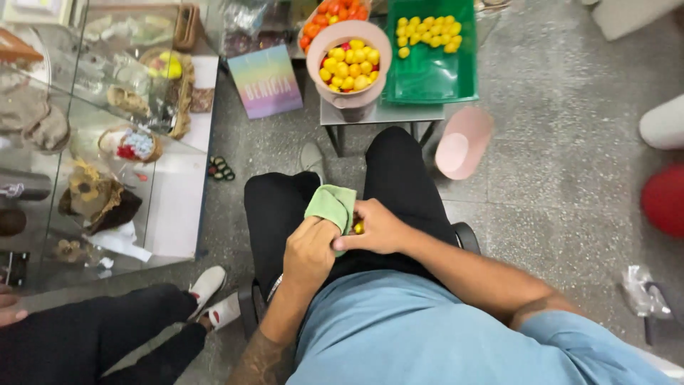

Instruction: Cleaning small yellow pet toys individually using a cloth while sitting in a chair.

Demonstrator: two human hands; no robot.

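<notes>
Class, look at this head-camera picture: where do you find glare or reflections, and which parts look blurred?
Head view: reflections streak the glass display case at left; the pink scoop looks motion-blurred; both hands, left and right, and the green cloth are fairly sharp under even, soft light.

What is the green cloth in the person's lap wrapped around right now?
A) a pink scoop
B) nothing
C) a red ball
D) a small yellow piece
D: both hands, left hand and right hand, pinch the green cloth around a small yellow piece peeking out by the right fingers.
</notes>
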